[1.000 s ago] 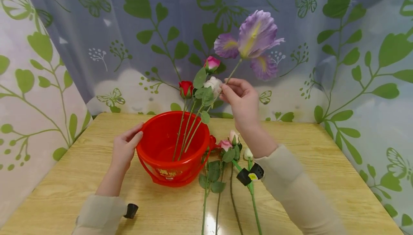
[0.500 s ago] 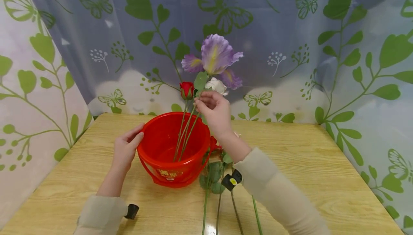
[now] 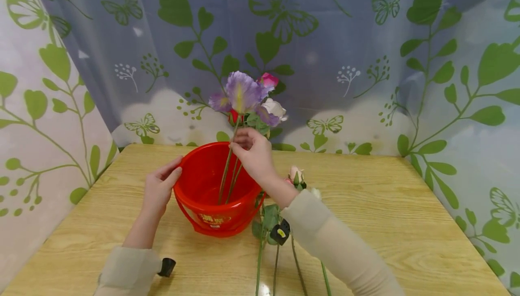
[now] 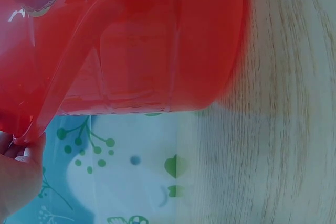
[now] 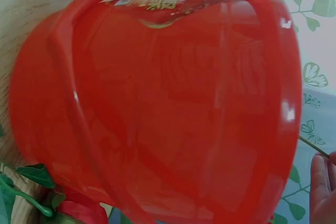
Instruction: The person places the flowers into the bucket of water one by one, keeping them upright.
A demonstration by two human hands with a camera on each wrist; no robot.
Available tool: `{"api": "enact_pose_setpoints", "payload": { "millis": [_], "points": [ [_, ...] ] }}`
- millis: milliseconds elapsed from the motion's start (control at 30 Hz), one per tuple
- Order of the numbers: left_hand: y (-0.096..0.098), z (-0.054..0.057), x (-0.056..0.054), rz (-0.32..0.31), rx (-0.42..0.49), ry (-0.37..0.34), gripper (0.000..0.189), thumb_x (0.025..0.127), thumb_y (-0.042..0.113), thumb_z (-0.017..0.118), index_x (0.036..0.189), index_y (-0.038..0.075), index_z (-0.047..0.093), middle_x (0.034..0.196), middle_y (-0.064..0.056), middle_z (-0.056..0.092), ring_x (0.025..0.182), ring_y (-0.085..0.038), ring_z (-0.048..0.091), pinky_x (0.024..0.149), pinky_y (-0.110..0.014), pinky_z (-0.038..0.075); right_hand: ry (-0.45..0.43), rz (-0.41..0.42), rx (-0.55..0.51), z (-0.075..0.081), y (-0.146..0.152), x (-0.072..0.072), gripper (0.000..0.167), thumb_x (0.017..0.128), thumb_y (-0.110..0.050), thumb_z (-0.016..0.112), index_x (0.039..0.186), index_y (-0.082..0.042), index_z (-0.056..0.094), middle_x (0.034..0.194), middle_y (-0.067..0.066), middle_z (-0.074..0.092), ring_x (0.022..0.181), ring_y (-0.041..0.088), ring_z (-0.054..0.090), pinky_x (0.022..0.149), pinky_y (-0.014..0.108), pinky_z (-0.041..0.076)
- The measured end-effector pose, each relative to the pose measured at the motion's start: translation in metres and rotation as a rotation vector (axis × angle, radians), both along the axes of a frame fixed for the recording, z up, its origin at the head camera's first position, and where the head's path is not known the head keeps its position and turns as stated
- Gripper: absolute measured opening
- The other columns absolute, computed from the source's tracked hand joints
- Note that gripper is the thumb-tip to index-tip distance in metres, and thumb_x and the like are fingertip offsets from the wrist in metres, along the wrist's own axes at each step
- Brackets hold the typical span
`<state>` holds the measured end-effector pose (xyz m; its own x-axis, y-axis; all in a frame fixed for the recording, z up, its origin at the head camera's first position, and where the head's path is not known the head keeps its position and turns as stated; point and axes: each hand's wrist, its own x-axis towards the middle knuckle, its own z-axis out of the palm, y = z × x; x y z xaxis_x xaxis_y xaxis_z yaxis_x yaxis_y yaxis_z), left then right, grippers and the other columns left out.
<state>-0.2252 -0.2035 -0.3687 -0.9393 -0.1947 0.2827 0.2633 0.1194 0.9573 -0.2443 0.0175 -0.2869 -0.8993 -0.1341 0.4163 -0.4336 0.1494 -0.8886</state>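
Note:
A red plastic bucket (image 3: 195, 176) stands on the table, its wire-like red handle folded down at the front. My left hand (image 3: 158, 187) grips its left rim, thumb over the edge, and in the left wrist view that hand (image 4: 21, 177) holds the rim too. My right hand (image 3: 256, 157) pinches the stem of a purple artificial iris (image 3: 242, 92) above the bucket, the stem's lower end inside. Behind the iris, a red rose (image 3: 234, 116), a white rose (image 3: 277, 108) and a pink rosebud (image 3: 268, 80) lean from the bucket; the iris partly covers the red one.
Right of the bucket more artificial flowers lie on the wooden table (image 3: 378, 205), among them a pale pink rose (image 3: 296, 175) and green leaves (image 3: 270, 217), partly under my right forearm. A patterned curtain (image 3: 333, 25) hangs behind the table.
My right hand has carried the iris left and down, from right of the roses to in front of them, its stem now in the bucket. The left hand stays on the rim.

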Motion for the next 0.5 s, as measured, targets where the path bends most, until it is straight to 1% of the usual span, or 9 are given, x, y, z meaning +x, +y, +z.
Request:
{"api": "enact_pose_setpoints", "payload": {
  "millis": [100, 200, 333, 500],
  "points": [
    [0.0008, 0.0004, 0.0001, 0.005, 0.001, 0.003, 0.036, 0.088, 0.01, 0.054, 0.119, -0.006, 0.052, 0.104, 0.009, 0.059, 0.092, 0.002, 0.054, 0.078, -0.014, 0.045, -0.004, -0.007, 0.071, -0.0034, -0.0008, -0.0028, 0.022, 0.081, -0.003, 0.062, 0.102, 0.002, 0.058, 0.088, 0.012, 0.064, 0.08, 0.021, 0.06, 0.066, 0.025, 0.051],
    [0.0014, 0.0006, 0.0, 0.011, 0.002, 0.009, 0.035, 0.088, 0.009, 0.054, 0.119, -0.007, 0.052, 0.102, 0.011, 0.059, 0.092, 0.002, 0.054, 0.078, -0.014, 0.044, 0.005, -0.015, 0.12, -0.0065, -0.0017, -0.0057, 0.021, 0.081, -0.005, 0.062, 0.101, 0.002, 0.059, 0.088, 0.011, 0.065, 0.079, 0.021, 0.06, 0.065, 0.025, 0.051],
    [0.0015, 0.0004, 0.0003, 0.008, 0.002, 0.019, 0.035, 0.088, 0.009, 0.054, 0.119, -0.007, 0.052, 0.102, 0.011, 0.059, 0.093, 0.002, 0.053, 0.079, -0.013, 0.044, 0.008, -0.026, 0.145, -0.0082, -0.0039, -0.0066, 0.019, 0.081, -0.006, 0.062, 0.1, 0.0, 0.059, 0.086, 0.01, 0.065, 0.078, 0.02, 0.06, 0.064, 0.024, 0.05],
    [0.0019, 0.0001, 0.0006, 0.004, 0.005, 0.03, 0.036, 0.088, 0.009, 0.054, 0.119, -0.008, 0.051, 0.102, 0.012, 0.058, 0.095, 0.002, 0.052, 0.079, -0.012, 0.043, 0.001, -0.033, 0.175, -0.0063, -0.0087, -0.0054, 0.02, 0.081, -0.005, 0.061, 0.1, 0.0, 0.06, 0.085, 0.008, 0.065, 0.076, 0.019, 0.06, 0.063, 0.023, 0.05]
  ]
}}
